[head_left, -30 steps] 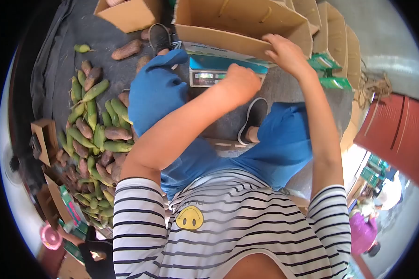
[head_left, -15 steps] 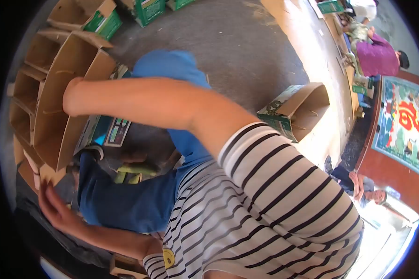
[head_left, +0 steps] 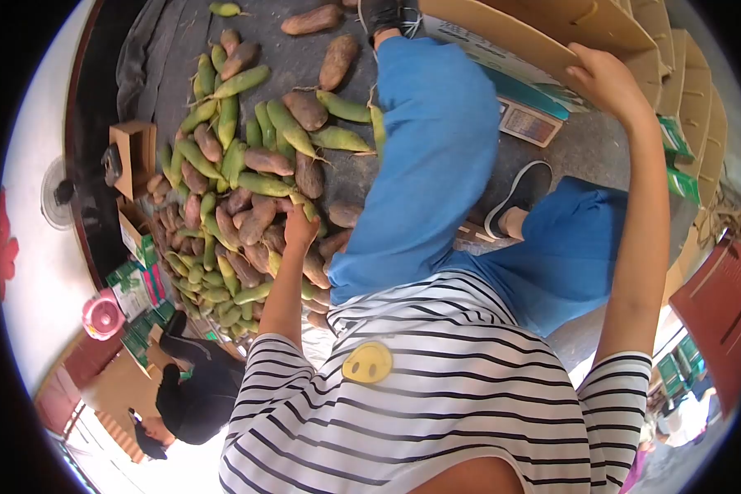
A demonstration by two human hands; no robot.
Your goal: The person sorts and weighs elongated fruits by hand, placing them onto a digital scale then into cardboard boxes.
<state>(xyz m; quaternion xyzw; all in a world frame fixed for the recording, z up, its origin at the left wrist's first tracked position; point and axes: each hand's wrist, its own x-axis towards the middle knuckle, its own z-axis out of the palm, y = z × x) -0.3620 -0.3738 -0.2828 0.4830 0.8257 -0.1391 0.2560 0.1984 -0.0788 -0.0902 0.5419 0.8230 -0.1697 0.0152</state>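
My left hand point(head_left: 301, 227) reaches into a heap of long green radishes point(head_left: 286, 132) and reddish-brown, earth-covered roots point(head_left: 259, 221). Its fingers curl at the end of a green radish point(head_left: 305, 206), partly hidden by the hand. At the upper right, my right hand point(head_left: 609, 84) grips the rim of an open cardboard box point(head_left: 543, 37). That box rests over a teal scale point(head_left: 531, 122) with a display panel; its contents cannot be seen from here.
More open cardboard boxes point(head_left: 693, 99) line the right side. Another person in dark clothes point(head_left: 202, 387) is at the lower left, near green cartons point(head_left: 136, 288) and a pink fan point(head_left: 103, 314). Small cardboard boxes point(head_left: 136, 156) stand beyond the heap.
My view has swung from the row of boxes to the root heap. My left hand has moved into the heap; my right hand, earlier inside a box, is now on a box rim.
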